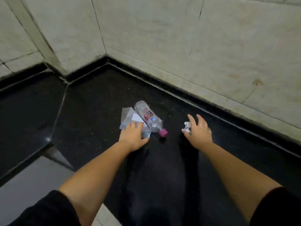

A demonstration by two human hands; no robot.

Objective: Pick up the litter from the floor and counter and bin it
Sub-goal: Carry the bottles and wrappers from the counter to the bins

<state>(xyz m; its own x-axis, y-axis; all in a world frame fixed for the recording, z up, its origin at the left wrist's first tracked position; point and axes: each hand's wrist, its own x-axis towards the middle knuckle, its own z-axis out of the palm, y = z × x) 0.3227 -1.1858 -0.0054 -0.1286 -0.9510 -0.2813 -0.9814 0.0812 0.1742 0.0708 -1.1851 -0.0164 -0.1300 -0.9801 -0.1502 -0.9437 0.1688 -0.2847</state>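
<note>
A crushed clear plastic bottle [149, 117] with a pink cap lies on its side on the black stone counter [97, 98]. Beside and partly under it lies a clear plastic wrapper [128, 117] with a white paper piece in it. My left hand [132, 136] rests flat on the wrapper's near end, fingers spread, just left of the bottle's neck. A crumpled ball of silver foil [187, 127] sits to the right. My right hand [199, 132] arches over it, fingers apart, the foil between thumb and forefinger. No bin is in view.
The counter runs into a corner of pale tiled walls [162, 38] with a black upstand along their foot. The counter's front edge [26, 160] cuts across the lower left, with grey floor [32, 180] beyond it. My dark sleeves fill the bottom corners.
</note>
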